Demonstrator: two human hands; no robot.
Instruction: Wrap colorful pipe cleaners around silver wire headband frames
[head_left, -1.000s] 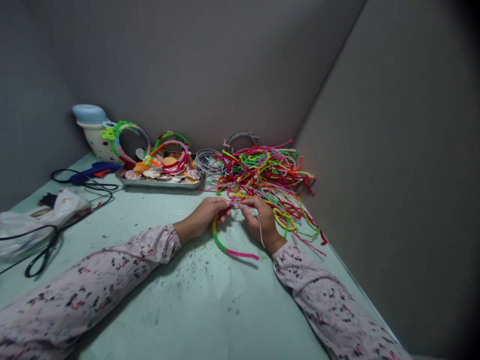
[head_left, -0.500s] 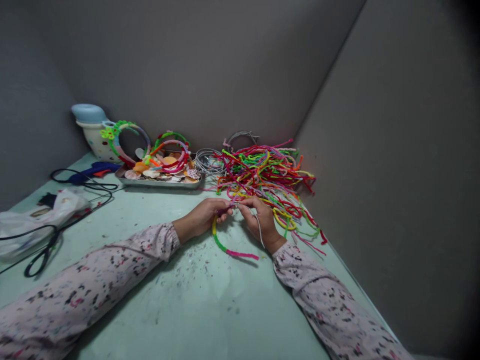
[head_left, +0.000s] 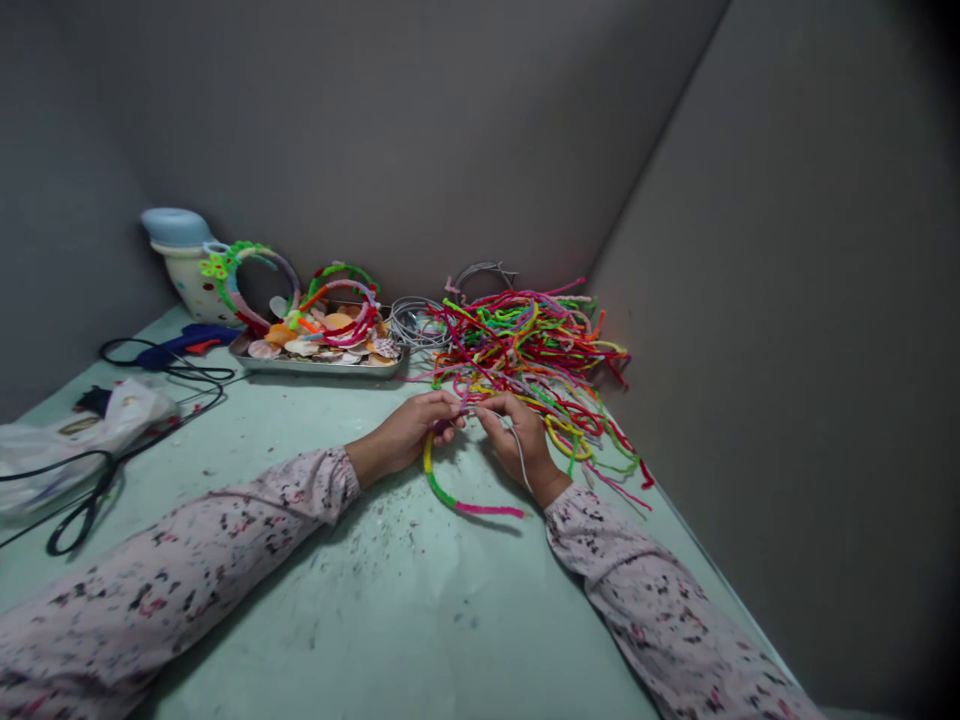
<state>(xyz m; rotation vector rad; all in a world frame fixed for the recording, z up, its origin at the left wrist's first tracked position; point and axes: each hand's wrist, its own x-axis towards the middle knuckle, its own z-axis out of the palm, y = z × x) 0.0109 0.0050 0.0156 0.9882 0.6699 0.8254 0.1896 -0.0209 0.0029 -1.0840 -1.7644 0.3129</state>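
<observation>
Okay, left hand pinched curved yellow-green-pink fuzzy strip between thumb and fingers, above pale-green tabletop; right hand pinched thin pale-grey wire nearby; multicoloured fuzzy-stem heap lay beyond.

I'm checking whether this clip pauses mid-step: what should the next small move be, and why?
Probably the right hand should wind the purple strand around the pale wire while the left hand steadies the covered length: the hands nearly meet at the purple, and the wire beyond looks bare, unlike the yellow, green and pink length below.
</observation>
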